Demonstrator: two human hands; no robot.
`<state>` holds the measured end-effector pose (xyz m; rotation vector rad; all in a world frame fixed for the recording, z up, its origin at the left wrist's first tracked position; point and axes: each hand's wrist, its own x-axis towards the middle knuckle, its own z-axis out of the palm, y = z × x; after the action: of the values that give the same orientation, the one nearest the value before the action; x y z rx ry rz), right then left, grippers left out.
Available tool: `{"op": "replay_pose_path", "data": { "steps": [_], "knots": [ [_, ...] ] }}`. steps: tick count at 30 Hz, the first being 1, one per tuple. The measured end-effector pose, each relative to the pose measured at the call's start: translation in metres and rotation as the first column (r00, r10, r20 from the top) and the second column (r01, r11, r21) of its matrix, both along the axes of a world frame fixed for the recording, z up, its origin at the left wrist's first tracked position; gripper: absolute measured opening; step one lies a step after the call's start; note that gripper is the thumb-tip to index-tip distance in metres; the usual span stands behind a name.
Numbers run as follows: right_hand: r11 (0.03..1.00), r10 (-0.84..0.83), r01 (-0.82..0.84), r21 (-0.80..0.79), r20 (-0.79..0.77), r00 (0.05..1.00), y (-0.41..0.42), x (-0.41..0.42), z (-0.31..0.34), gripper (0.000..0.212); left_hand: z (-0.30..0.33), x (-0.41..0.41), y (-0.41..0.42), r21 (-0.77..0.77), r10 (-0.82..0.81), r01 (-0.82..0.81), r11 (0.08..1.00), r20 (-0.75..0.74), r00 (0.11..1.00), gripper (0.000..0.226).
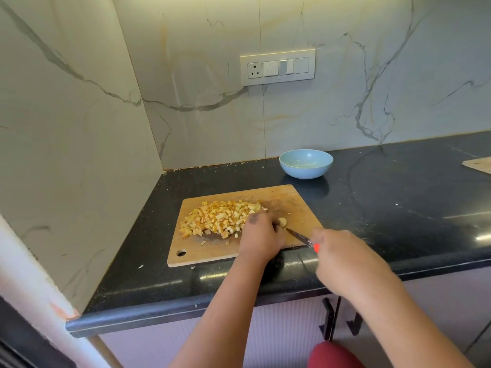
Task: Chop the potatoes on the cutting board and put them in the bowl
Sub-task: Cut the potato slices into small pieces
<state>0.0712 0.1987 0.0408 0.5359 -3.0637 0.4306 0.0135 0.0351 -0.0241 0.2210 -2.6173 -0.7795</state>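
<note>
A wooden cutting board lies on the black counter. A heap of small yellow potato cubes covers its left half. My left hand presses down on a small uncut potato piece near the board's middle. My right hand grips a knife by its orange handle, blade tip pointing at that piece. A light blue bowl stands behind the board, near the wall, with nothing visible in it.
The black counter runs to the right, where the corner of a second wooden board shows. Marble walls close the left and back. A switch panel is on the back wall. Cabinet handles hang below the counter edge.
</note>
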Motion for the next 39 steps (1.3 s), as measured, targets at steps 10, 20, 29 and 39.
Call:
{"op": "replay_pose_path", "data": {
  "steps": [10,20,29,39],
  "knots": [
    [0.931,-0.136,0.121,-0.343,-0.020,0.990,0.033,-0.033,-0.024,0.018,0.010,-0.021,0.015,-0.141,0.087,-0.078,0.987,0.058,0.995,0.034],
    [0.927,-0.059,0.017,-0.375,-0.100,0.993,0.020,-0.034,-0.043,0.018,0.024,-0.012,-0.019,-0.046,-0.321,0.333,0.942,0.166,0.932,0.034],
    [0.958,-0.043,0.001,-0.286,-0.141,0.989,-0.003,-0.013,-0.054,0.024,0.003,-0.008,-0.012,-0.217,-0.091,0.094,0.972,0.023,0.996,0.021],
    [0.998,-0.038,0.034,-0.043,-0.099,0.994,-0.041,-0.021,-0.031,0.032,-0.004,0.000,-0.013,-0.329,-0.032,0.019,0.944,-0.032,0.999,0.025]
  ]
}}
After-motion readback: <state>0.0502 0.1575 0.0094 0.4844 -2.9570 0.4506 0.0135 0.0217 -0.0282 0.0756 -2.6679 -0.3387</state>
